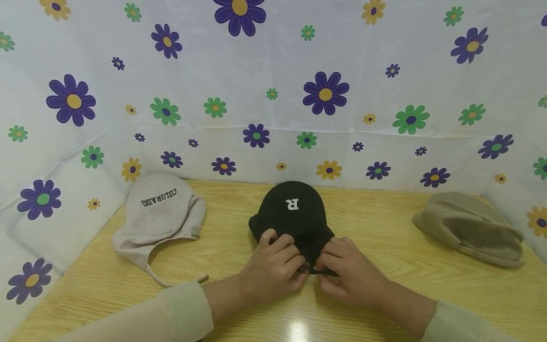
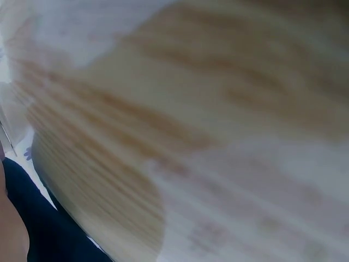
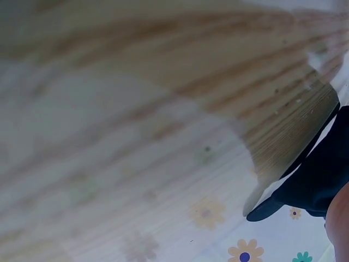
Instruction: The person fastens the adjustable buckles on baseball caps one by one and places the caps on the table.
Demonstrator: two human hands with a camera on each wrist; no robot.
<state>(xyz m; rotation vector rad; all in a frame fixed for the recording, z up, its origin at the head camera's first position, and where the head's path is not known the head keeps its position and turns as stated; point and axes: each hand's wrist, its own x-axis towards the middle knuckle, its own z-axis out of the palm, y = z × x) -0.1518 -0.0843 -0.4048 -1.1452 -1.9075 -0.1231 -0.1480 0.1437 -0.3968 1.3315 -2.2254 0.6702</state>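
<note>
A black cap (image 1: 292, 218) with a white letter R and side flaps sits on the table between both hands, the letter upside down from here. At its near edge my left hand (image 1: 275, 263) pinches a thin black strap, fingers curled. My right hand (image 1: 348, 270) pinches the same strap (image 1: 326, 272) just to the right, and its end sticks out under the fingers. The fingertips partly hide the fastening. Dark fabric of the cap (image 2: 35, 213) shows beside the left hand (image 2: 12, 232) in the left wrist view. In the right wrist view, the cap (image 3: 311, 183) lies by the right hand (image 3: 341, 218).
A pale beige cap (image 1: 160, 213) marked COLORADO, with a trailing tie cord (image 1: 160, 280), lies left on the wooden table (image 1: 231, 204). At the right lies a khaki cap (image 1: 470, 225). A flower-printed white cloth (image 1: 273, 66) stands behind and at the sides.
</note>
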